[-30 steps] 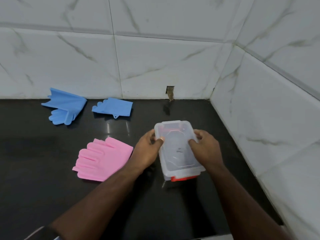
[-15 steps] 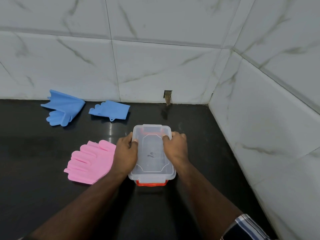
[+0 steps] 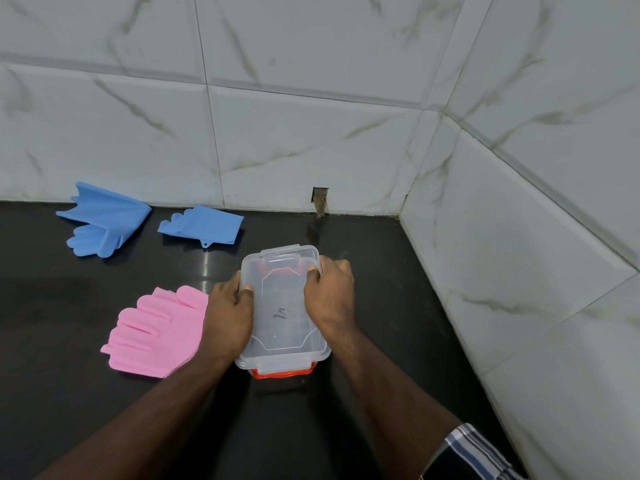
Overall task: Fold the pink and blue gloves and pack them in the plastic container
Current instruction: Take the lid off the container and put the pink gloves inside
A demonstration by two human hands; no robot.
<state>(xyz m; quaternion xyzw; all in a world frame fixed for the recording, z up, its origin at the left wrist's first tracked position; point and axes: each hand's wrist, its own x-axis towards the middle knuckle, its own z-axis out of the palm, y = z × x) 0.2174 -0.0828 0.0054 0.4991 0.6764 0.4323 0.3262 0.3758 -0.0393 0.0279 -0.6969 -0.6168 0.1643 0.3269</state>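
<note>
A clear plastic container (image 3: 282,313) with its lid on and a red base edge sits on the black counter. My left hand (image 3: 228,313) grips its left side, thumb on the lid. Its right side is gripped by my right hand (image 3: 330,299), with the thumb hooked over the lid's edge. Pink gloves (image 3: 156,332) lie flat in a stack just left of my left hand. Two blue gloves lie at the back near the wall, one (image 3: 104,218) loosely folded at far left, the other (image 3: 202,225) to its right.
The black counter (image 3: 398,306) meets white marble-tiled walls at the back and on the right, forming a corner. A small hole (image 3: 320,199) marks the back wall just above the counter.
Both hands have drawn the container left and nearer to the pink gloves, and it has turned to lie lengthwise. The gloves have not moved.
</note>
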